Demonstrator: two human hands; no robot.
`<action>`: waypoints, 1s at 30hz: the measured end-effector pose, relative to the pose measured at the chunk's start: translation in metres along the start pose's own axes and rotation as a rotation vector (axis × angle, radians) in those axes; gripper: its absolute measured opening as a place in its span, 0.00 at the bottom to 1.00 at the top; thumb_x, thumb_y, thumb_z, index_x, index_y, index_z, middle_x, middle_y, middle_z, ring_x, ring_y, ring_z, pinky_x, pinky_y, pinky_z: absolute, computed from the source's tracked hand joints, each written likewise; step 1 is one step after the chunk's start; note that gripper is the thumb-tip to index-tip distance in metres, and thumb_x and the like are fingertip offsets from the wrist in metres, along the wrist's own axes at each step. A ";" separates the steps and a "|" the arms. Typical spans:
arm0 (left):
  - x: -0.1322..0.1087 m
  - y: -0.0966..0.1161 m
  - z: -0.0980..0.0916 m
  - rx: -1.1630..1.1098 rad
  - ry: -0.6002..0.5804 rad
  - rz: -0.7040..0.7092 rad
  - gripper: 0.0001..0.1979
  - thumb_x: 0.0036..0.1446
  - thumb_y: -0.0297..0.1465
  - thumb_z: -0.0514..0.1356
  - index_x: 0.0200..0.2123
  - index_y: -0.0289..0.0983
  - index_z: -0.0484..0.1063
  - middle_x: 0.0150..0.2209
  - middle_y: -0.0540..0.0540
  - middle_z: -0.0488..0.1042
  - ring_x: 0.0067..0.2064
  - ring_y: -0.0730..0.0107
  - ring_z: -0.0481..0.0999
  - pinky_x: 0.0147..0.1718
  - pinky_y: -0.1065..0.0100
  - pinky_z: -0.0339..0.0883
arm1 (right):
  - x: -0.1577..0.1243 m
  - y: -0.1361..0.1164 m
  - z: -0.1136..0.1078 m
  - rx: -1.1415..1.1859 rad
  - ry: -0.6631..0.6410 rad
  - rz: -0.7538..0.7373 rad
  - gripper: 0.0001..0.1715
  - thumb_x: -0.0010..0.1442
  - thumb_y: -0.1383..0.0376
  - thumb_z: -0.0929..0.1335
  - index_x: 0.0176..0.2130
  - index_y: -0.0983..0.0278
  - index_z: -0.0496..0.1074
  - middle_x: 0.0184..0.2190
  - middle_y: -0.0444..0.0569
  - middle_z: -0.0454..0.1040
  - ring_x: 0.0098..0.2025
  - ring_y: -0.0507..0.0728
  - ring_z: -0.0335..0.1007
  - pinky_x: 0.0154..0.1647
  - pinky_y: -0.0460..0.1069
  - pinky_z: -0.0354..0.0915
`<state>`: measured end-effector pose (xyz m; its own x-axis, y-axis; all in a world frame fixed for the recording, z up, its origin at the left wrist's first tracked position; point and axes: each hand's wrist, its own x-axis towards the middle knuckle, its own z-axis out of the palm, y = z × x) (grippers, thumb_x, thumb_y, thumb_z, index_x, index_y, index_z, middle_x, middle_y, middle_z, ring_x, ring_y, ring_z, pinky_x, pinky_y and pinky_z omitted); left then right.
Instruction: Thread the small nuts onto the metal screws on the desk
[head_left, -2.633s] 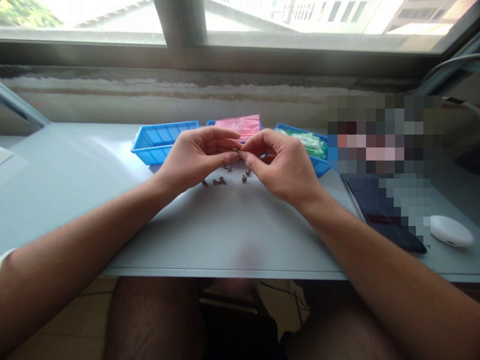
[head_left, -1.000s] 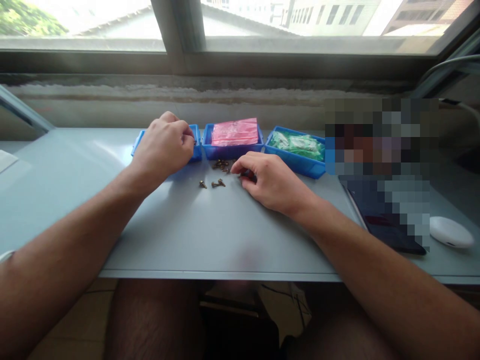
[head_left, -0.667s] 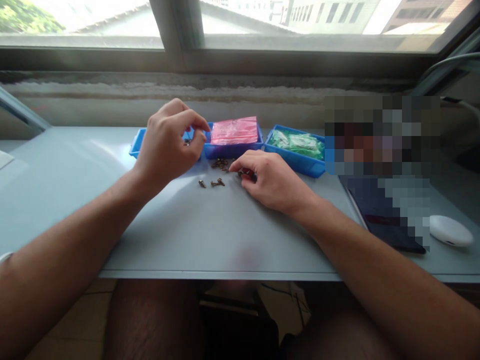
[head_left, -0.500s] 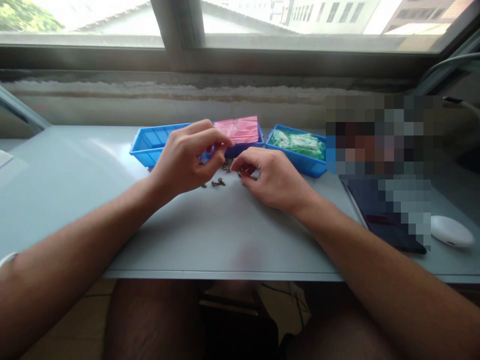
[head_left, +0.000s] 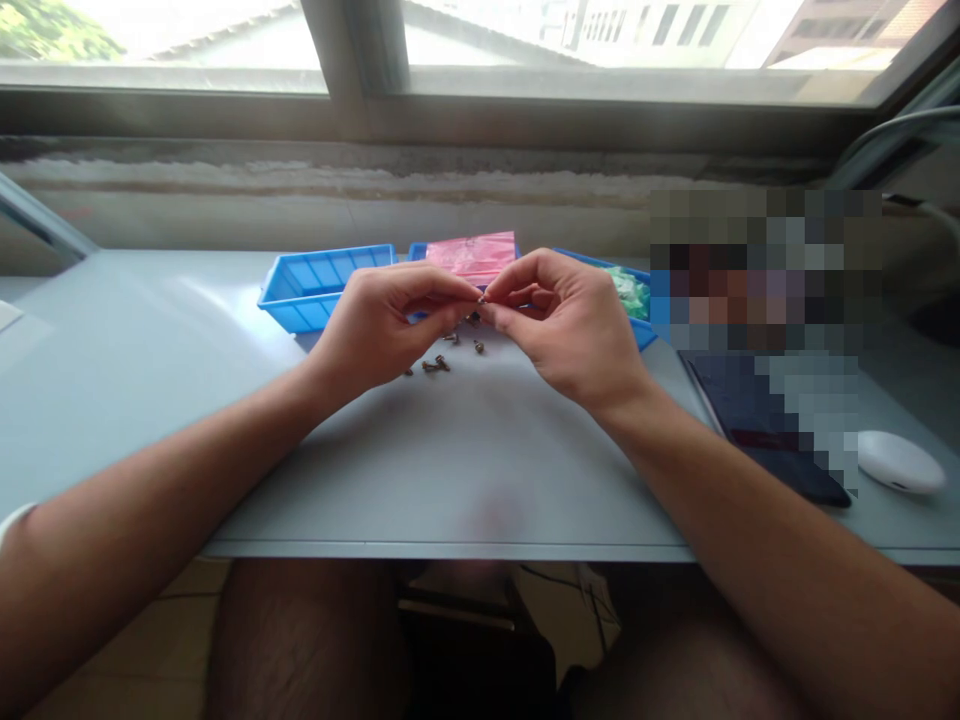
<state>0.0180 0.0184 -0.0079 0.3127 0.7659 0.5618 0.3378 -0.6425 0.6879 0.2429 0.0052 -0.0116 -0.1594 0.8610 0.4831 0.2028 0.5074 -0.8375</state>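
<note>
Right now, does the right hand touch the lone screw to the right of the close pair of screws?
Apart. The head view shows bare table between the right hand and the lone screw.

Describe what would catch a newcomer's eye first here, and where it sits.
Above the grey table, the left hand and right hand meet at a tiny metallic piece. Behind them, a bright pink plastic packet pokes from the middle blue bin. Bronze-coloured screws lie on the table below.

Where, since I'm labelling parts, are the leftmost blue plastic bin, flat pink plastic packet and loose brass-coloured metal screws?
Leftmost blue plastic bin [head_left: 307, 314]: head view, outer front wall.
Flat pink plastic packet [head_left: 472, 255]: head view, upper face.
Loose brass-coloured metal screws [head_left: 479, 347]: head view, one screw's body.
</note>
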 end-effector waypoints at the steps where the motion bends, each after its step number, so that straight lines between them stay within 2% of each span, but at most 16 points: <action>1: 0.000 0.001 0.001 -0.038 0.011 -0.023 0.06 0.65 0.33 0.75 0.44 0.43 0.93 0.46 0.45 0.92 0.48 0.55 0.91 0.54 0.57 0.86 | 0.000 0.000 0.000 -0.004 0.002 0.005 0.08 0.65 0.67 0.79 0.40 0.58 0.79 0.40 0.45 0.86 0.45 0.60 0.86 0.52 0.58 0.84; 7: -0.001 0.005 0.004 -0.140 0.021 -0.135 0.05 0.63 0.33 0.77 0.43 0.41 0.92 0.45 0.43 0.92 0.49 0.52 0.93 0.56 0.54 0.89 | -0.001 -0.003 0.001 -0.095 -0.015 0.010 0.06 0.64 0.68 0.78 0.40 0.60 0.79 0.40 0.47 0.86 0.43 0.59 0.84 0.50 0.58 0.81; 11: -0.001 0.003 0.005 -0.167 0.007 -0.136 0.05 0.64 0.31 0.76 0.43 0.40 0.93 0.44 0.44 0.93 0.48 0.54 0.94 0.55 0.57 0.90 | -0.002 -0.002 0.001 -0.153 -0.016 -0.051 0.08 0.62 0.72 0.76 0.40 0.60 0.78 0.39 0.46 0.84 0.41 0.57 0.82 0.47 0.55 0.79; 17: -0.002 0.002 0.007 -0.253 0.045 -0.149 0.07 0.63 0.27 0.76 0.44 0.40 0.94 0.43 0.46 0.93 0.46 0.57 0.94 0.52 0.60 0.90 | -0.004 0.002 0.002 -0.261 -0.036 -0.173 0.12 0.62 0.76 0.74 0.41 0.59 0.75 0.36 0.43 0.82 0.36 0.56 0.79 0.45 0.55 0.76; 22: -0.001 0.004 0.004 -0.239 0.021 -0.201 0.04 0.68 0.32 0.77 0.45 0.40 0.94 0.41 0.45 0.92 0.42 0.60 0.92 0.46 0.63 0.89 | -0.003 0.003 0.003 -0.292 -0.009 -0.216 0.13 0.62 0.76 0.72 0.44 0.61 0.80 0.38 0.45 0.83 0.39 0.57 0.80 0.45 0.56 0.75; 25: -0.002 0.005 0.002 -0.248 -0.009 -0.242 0.08 0.71 0.38 0.77 0.42 0.40 0.93 0.37 0.44 0.91 0.39 0.60 0.92 0.42 0.64 0.88 | -0.003 0.001 0.003 -0.295 0.004 -0.228 0.11 0.64 0.75 0.72 0.43 0.61 0.81 0.40 0.46 0.84 0.40 0.57 0.79 0.45 0.55 0.75; 27: -0.002 0.006 0.001 -0.255 -0.052 -0.268 0.11 0.71 0.40 0.77 0.40 0.40 0.93 0.36 0.44 0.91 0.37 0.59 0.92 0.40 0.64 0.88 | -0.003 0.000 0.002 -0.285 0.009 -0.227 0.08 0.66 0.73 0.74 0.41 0.60 0.80 0.39 0.45 0.83 0.39 0.56 0.78 0.44 0.55 0.75; 30: -0.003 0.004 0.001 -0.229 -0.084 -0.257 0.10 0.70 0.41 0.78 0.41 0.41 0.94 0.36 0.45 0.91 0.39 0.58 0.92 0.41 0.64 0.88 | -0.003 -0.002 0.002 -0.279 0.000 -0.235 0.09 0.65 0.74 0.74 0.39 0.59 0.79 0.39 0.44 0.83 0.40 0.56 0.78 0.43 0.55 0.75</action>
<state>0.0193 0.0134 -0.0076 0.3186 0.8910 0.3234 0.2102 -0.3991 0.8925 0.2412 0.0015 -0.0122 -0.2329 0.7196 0.6541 0.4167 0.6816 -0.6014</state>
